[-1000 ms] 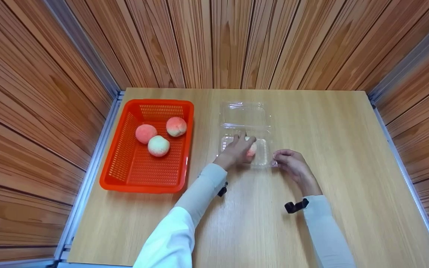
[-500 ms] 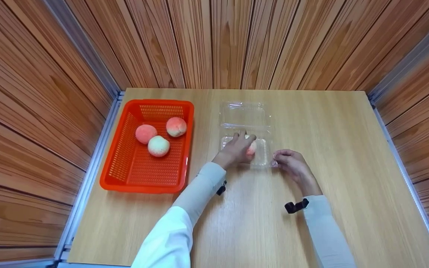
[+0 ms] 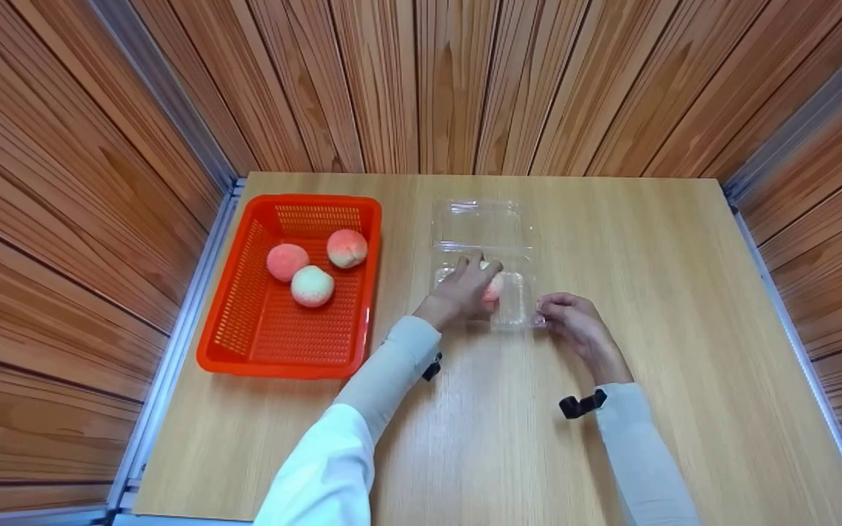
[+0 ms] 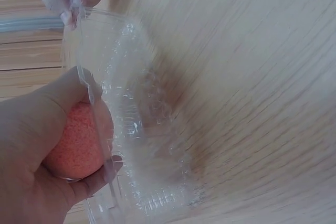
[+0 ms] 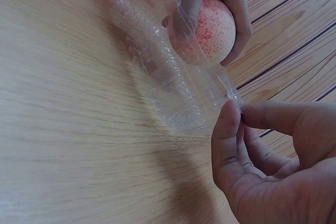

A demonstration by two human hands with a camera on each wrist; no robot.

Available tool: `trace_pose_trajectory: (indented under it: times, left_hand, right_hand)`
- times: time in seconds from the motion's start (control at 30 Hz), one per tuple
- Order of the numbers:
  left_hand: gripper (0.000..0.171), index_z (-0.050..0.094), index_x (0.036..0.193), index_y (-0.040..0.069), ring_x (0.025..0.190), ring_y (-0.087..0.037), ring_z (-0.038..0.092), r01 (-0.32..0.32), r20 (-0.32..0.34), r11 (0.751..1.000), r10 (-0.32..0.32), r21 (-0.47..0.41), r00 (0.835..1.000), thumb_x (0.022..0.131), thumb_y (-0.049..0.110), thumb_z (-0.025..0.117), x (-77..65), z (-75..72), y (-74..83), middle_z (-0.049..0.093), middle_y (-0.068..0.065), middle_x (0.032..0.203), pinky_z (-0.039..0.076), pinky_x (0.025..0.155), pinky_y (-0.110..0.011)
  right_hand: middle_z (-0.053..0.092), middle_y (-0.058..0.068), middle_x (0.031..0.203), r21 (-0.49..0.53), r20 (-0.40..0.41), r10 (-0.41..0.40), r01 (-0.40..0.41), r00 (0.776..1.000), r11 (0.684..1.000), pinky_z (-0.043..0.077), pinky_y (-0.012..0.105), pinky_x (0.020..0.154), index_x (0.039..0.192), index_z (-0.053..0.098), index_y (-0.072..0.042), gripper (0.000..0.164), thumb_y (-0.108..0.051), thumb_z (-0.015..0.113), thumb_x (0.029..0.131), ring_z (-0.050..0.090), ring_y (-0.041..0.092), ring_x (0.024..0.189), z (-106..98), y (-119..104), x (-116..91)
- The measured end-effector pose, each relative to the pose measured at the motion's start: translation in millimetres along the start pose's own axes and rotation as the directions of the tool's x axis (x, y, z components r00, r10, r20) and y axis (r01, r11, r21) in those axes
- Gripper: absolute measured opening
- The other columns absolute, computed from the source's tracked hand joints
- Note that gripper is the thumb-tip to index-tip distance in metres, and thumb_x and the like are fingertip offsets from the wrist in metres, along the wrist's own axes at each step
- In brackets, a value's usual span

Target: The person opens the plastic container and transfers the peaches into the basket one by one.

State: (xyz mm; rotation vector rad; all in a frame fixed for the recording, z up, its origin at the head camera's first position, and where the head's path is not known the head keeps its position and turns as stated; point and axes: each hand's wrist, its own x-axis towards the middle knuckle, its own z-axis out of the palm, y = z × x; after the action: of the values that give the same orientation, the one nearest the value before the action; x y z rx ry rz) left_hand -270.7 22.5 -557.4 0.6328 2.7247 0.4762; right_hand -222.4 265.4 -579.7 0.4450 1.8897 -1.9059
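Note:
My left hand (image 3: 459, 290) grips a pink and cream peach (image 3: 493, 288), fingers and thumb curled round its sides. In the left wrist view the peach (image 4: 79, 142) sits between thumb and fingers, partly inside the clear plastic clamshell box (image 4: 152, 145). The box (image 3: 514, 307) lies with its lid (image 3: 481, 221) folded back toward the far side. At the near right corner of the box my right hand (image 3: 577, 321) pinches the rim between thumb and fingertips. The right wrist view shows that pinch (image 5: 237, 109) close up. Part of the peach is hidden behind the left hand.
A red plastic basket (image 3: 282, 369) stands left of the box with three peaches in it: one pink (image 3: 288, 261), one pale (image 3: 312, 286) and one two-toned (image 3: 347, 248). Wood-patterned walls (image 3: 450, 88) enclose the table (image 3: 684, 292) at the back and sides.
My left hand and forearm have shifted very slightly left and back with the peach still in the grip. The right hand keeps its pinch on the box corner.

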Motion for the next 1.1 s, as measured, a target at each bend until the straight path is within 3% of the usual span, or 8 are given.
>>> trace_pose_trajectory:
  times: [0.5, 0.73, 1.1]
  left_hand:
    - [0.072, 0.041, 0.158, 0.029, 0.160, -0.040, 0.030, 0.014, 0.017, 0.997, -0.013, -0.070, 1.000, 0.097, 0.030, 0.079, -4.0, -8.1, 4.1, 0.026, -0.017, 0.173, 0.045, 0.120, -0.059]
    - [0.073, 0.043, 0.157, 0.028, 0.157, -0.039, 0.035, -0.001, 0.005, 0.998, 0.001, -0.059, 1.000, 0.095, 0.025, 0.081, -4.7, -13.0, 5.4, 0.029, -0.017, 0.170, 0.050, 0.117, -0.054]
    - [0.075, 0.043, 0.158, 0.028, 0.153, -0.037, 0.040, -0.002, -0.013, 1.000, 0.002, -0.020, 1.000, 0.094, 0.030, 0.082, -5.1, -15.8, 4.9, 0.034, -0.014, 0.166, 0.056, 0.109, -0.049]
  right_hand:
    - [0.071, -0.001, 0.096, -0.003, -0.017, 0.007, -0.007, 1.000, 1.000, 0.060, 0.030, 0.088, 0.127, 0.063, 0.007, 0.026, -0.007, 0.063, 0.105, 0.070, 0.011, 0.086, -0.5, 1.9, 1.7]
    - [0.070, -0.001, 0.095, -0.022, 0.019, -0.035, 0.035, 0.999, 0.999, 0.060, 0.027, 0.085, 0.123, 0.062, 0.008, 0.024, -0.007, 0.063, 0.105, 0.068, 0.011, 0.085, -2.2, 2.2, 0.2]
    - [0.070, -0.002, 0.095, -0.008, -0.001, -0.024, 0.024, 1.000, 1.000, 0.060, 0.029, 0.086, 0.119, 0.064, 0.003, 0.016, -0.006, 0.062, 0.105, 0.069, 0.011, 0.085, -1.3, 2.6, 2.4]
